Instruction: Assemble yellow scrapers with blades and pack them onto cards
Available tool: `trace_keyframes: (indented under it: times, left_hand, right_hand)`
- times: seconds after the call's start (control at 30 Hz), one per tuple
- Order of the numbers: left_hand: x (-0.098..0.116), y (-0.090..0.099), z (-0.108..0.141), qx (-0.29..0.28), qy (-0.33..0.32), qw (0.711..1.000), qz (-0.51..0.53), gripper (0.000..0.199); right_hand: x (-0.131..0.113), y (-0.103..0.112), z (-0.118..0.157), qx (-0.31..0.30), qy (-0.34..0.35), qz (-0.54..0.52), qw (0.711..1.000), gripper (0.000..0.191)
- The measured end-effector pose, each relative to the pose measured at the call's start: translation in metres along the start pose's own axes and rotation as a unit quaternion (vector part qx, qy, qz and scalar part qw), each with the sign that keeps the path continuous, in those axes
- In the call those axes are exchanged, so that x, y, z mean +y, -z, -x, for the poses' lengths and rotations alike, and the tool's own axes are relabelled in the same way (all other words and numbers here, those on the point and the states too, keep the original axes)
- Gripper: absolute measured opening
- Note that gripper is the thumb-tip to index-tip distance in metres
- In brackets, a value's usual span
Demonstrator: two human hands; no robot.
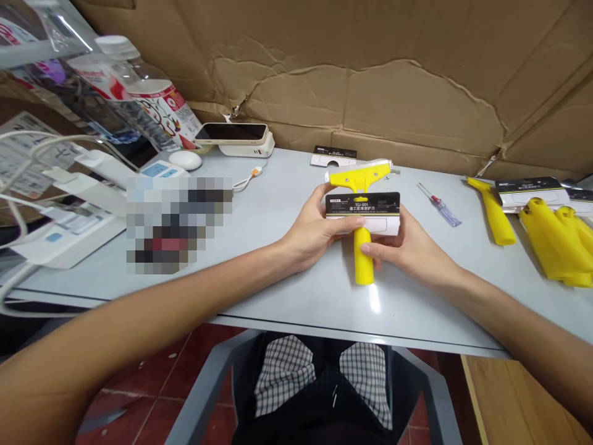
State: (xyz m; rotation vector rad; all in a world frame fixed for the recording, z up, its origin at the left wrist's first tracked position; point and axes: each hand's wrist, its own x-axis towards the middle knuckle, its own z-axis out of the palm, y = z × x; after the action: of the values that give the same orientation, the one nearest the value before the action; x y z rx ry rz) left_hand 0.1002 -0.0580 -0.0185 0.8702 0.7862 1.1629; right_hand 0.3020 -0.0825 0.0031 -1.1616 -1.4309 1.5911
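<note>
The left hand (319, 232) and the right hand (401, 247) both grip a yellow scraper (364, 256) at its middle, fingers curled over the black-and-white packaging card (362, 213) fitted around it. Its head points away from the body and its handle toward it. On the surface (296, 296), another card (333, 156) lies just beyond the scraper's head. A small screwdriver (439, 205) lies to the right, and yellow plastic pieces (553, 241) lie farther right. A white mouse (185, 160) and a smartphone (230, 132) sit well left.
</note>
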Motion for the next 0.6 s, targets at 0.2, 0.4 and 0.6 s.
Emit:
trace_keyframes:
  times: [0.2, 0.4, 0.6]
  left_hand:
    - [0.011, 0.013, -0.018, 0.086, -0.069, 0.994, -0.028, 0.091]
    - [0.019, 0.020, -0.027, 0.096, -0.088, 0.989, -0.066, 0.086]
    - [0.022, 0.022, -0.028, 0.098, -0.087, 0.987, -0.092, 0.080]
  right_hand:
    - [-0.001, 0.003, 0.002, -0.027, -0.060, 0.024, 0.998, 0.115]
    - [-0.001, 0.004, 0.004, -0.044, -0.055, 0.041, 0.997, 0.122]
    - [-0.001, 0.006, 0.004, -0.050, -0.050, 0.056, 0.996, 0.117]
